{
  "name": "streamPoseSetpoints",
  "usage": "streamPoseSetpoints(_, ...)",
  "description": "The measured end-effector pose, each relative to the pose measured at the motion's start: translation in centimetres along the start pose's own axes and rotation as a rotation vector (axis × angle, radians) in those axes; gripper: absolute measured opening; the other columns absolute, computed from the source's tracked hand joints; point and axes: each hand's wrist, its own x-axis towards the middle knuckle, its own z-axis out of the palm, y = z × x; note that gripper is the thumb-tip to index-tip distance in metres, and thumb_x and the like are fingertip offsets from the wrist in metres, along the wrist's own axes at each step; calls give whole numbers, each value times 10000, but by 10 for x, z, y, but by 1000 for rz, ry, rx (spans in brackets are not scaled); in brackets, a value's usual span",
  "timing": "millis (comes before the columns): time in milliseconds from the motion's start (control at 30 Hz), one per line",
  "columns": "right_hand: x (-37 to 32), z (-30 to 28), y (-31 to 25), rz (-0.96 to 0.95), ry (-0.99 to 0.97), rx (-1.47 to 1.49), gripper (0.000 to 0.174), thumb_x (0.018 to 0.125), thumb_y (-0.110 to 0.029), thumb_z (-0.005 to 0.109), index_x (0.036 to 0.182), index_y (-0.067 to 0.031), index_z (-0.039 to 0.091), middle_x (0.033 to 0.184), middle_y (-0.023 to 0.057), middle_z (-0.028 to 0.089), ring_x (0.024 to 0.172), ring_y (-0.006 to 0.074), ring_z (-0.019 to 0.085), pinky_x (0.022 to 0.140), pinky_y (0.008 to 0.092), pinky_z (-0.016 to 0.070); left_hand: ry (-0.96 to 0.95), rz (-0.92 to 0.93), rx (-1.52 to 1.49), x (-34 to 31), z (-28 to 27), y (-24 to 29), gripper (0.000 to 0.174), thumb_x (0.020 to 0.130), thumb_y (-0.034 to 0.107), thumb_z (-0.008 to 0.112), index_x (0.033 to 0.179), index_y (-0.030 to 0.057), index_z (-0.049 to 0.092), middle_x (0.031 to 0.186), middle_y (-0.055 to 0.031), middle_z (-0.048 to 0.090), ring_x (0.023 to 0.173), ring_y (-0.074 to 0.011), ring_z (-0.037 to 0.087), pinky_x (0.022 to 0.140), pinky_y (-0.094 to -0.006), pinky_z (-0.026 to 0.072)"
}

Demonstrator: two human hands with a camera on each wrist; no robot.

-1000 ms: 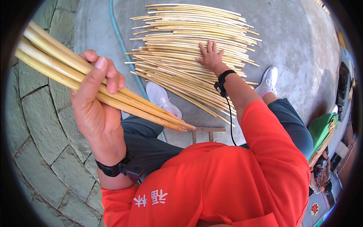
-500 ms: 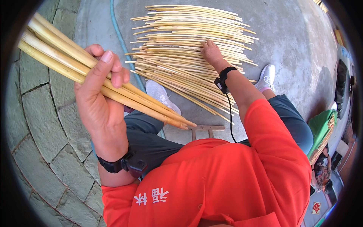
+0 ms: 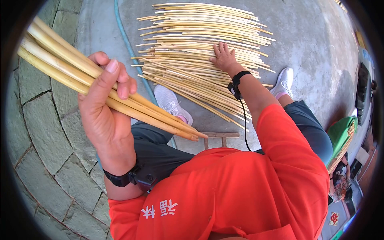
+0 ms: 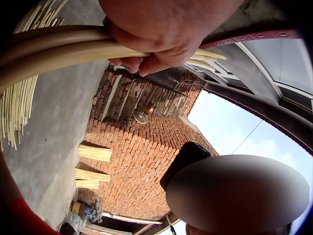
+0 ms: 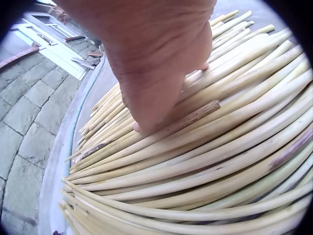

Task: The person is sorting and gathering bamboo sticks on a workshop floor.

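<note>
My left hand, raised on the left in the head view, grips several long peeled sticks. Its thumb lies across them and its fingers curl round. Their thicker ends spread toward the upper left, and the thin ends come together over my lap. In the left wrist view the held sticks pass under the hand. My right hand rests with fingers apart on a wide layer of similar sticks on the ground. In the right wrist view, fingertips touch these sticks; the palm hides part of them.
A low wooden stool stands just before my lap. My shoes flank the sticks. A blue-green hose runs along the left by stone paving. A green cover lies over a bundle at right. More bundles lean against a brick wall.
My right hand's fingers were spread, then bent down among the laid sticks, and are now spread again. The left hand has shifted slightly right, keeping its hold on its sticks.
</note>
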Motion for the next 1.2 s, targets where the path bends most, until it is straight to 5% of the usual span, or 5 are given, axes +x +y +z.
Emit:
streamPoseSetpoints(100,-1,6,5,-27,99,60,626,865,-486,385,1366,-145,232,1433,135,156,1324,298,141,995,566,186,-5,4,2,-3,-1,0,194,777,31,607,937,48,499,669,-49,507,505,-96,434,546,-258,380)
streamPoseSetpoints(167,9,2,14,-142,257,129,421,856,-300,468,1223,-99,428,1214,153,436,1162,303,399,911,463,372,-9,15,13,-5,-3,1,192,778,30,604,938,46,498,670,-50,508,504,-96,434,547,-259,380)
streamPoseSetpoints(300,32,-9,29,-71,431,166,277,780,-36,471,1038,-80,562,974,118,562,970,286,530,781,367,475,10,11,9,-7,-3,1,194,778,32,604,938,46,496,668,-51,509,502,-97,433,545,-258,378)
streamPoseSetpoints(1200,58,-30,30,27,242,47,175,827,-98,467,963,-75,574,982,121,583,939,266,574,733,353,507,-23,-16,49,1,11,-12,166,802,10,557,925,41,449,677,-49,461,503,-87,393,530,-244,359)
